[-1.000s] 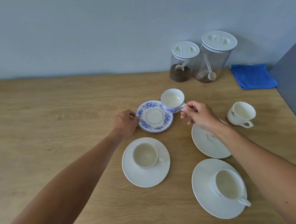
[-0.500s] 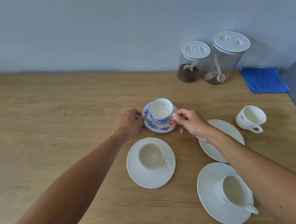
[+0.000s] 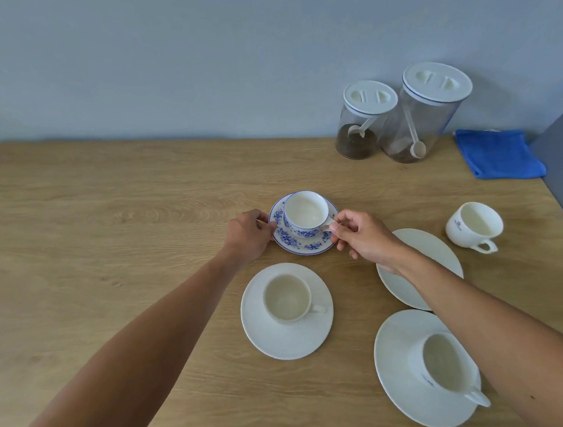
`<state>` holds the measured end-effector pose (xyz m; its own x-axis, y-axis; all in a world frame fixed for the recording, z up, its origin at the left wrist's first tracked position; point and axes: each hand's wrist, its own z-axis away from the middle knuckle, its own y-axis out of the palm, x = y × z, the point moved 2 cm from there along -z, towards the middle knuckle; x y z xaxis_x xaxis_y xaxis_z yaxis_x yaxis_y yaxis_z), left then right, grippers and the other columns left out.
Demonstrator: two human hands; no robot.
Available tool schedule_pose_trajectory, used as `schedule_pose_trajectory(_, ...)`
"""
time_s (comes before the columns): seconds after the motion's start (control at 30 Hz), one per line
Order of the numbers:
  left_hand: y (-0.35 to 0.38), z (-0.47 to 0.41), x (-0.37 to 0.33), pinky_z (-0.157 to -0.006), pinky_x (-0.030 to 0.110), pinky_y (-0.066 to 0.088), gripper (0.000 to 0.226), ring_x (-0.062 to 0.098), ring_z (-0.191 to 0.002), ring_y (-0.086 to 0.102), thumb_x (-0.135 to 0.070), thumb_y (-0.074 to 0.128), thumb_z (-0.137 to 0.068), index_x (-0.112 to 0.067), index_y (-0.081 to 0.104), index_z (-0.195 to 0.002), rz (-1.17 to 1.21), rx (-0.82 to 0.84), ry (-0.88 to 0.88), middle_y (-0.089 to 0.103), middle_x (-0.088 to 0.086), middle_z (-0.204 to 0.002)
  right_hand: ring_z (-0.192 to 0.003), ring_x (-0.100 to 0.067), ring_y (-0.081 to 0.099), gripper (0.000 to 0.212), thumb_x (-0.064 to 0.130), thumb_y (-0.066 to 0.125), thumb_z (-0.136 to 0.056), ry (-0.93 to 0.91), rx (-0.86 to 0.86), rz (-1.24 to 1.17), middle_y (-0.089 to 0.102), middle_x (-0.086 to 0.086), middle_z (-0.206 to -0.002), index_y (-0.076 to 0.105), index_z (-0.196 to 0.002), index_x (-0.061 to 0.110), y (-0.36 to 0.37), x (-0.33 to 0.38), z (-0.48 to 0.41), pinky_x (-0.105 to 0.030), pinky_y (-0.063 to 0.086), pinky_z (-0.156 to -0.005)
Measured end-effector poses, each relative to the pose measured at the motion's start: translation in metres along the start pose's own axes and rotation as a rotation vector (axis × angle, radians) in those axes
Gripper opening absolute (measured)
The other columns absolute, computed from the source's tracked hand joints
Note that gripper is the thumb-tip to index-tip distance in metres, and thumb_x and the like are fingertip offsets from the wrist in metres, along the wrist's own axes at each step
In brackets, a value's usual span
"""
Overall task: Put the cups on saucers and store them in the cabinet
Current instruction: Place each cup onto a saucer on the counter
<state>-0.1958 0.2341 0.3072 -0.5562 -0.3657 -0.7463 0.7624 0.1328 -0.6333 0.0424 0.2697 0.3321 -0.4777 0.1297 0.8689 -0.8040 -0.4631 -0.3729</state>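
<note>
Head: four cups (image 3: 306, 215), four saucers (image 3: 305, 245), two jars (image 3: 367, 122).

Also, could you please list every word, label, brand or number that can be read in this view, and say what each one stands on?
No text can be read.
White cup off its saucer, at right: a small dark blue mark on its side, too small to read.
White cup nearest the camera: a dark mark low on its wall, blurred.
Blue-patterned cup and saucer: flowers only, no lettering.
</note>
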Motion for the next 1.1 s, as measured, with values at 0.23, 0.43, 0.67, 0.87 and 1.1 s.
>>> schedule_pose_trajectory(0.23, -0.005, 0.002, -0.002, -0.050, 0.007, 0.035, 0.007, -0.006, -0.061, 0.058, -0.029, 0.065, -0.089, -0.022, 0.064, -0.088, 0.002, 0.023, -0.018, 0.075, -0.003, -0.075, -0.072, -0.008, 0.064, 0.025, 0.033, 0.067, -0.094, -0.018, -0.019, 0.042, 0.073, -0.006, -0.089, 0.057, -0.116, 0.028, -0.006, 0.004, 0.008, -0.022, 0.046, -0.049)
schedule_pose_trajectory(0.43, -0.024, 0.011, -0.014, -0.054, 0.020, 0.040, 0.018, 0.013, -0.068, 0.058, -0.030, 0.064, -0.087, -0.016, 0.068, -0.098, 0.054, -0.044, -0.041, 0.073, 0.006, -0.086, -0.081, -0.007, 0.067, 0.025, 0.037, 0.067, -0.092, -0.017, -0.047, 0.096, 0.069, 0.004, -0.097, 0.060, -0.116, 0.034, -0.034, 0.001, 0.026, -0.025, 0.049, -0.060)
schedule_pose_trajectory(0.67, -0.010, 0.034, -0.079, -0.044, 0.017, 0.037, 0.014, 0.009, -0.061, 0.056, -0.033, 0.062, -0.089, -0.022, 0.066, -0.097, 0.085, 0.016, 0.126, 0.073, -0.004, -0.079, -0.081, -0.010, 0.067, 0.020, 0.037, 0.067, -0.092, -0.030, -0.197, 0.094, 0.071, 0.005, -0.097, 0.062, -0.111, 0.033, -0.094, -0.015, 0.067, -0.027, 0.051, -0.062)
schedule_pose_trajectory(0.87, 0.042, 0.059, -0.126, -0.054, 0.005, 0.037, 0.004, 0.003, -0.065, 0.052, -0.027, 0.066, -0.085, -0.025, 0.064, -0.083, 0.010, 0.058, 0.246, 0.059, -0.010, -0.066, -0.069, -0.008, 0.065, 0.018, 0.033, 0.067, -0.092, -0.027, -0.368, 0.097, 0.071, 0.001, -0.093, 0.065, -0.109, 0.027, -0.144, -0.042, 0.107, -0.029, 0.049, -0.063)
schedule_pose_trajectory(1.1, 0.095, 0.077, -0.137, -0.082, 0.028, 0.048, 0.025, 0.021, -0.091, 0.062, -0.033, 0.067, -0.084, -0.016, 0.068, -0.103, -0.154, 0.142, 0.187, 0.071, 0.004, -0.087, -0.073, -0.012, 0.067, 0.006, 0.039, 0.065, -0.091, 0.060, -0.603, 0.121, 0.071, 0.005, -0.086, 0.065, -0.092, 0.032, -0.173, -0.079, 0.131, -0.027, 0.050, -0.061)
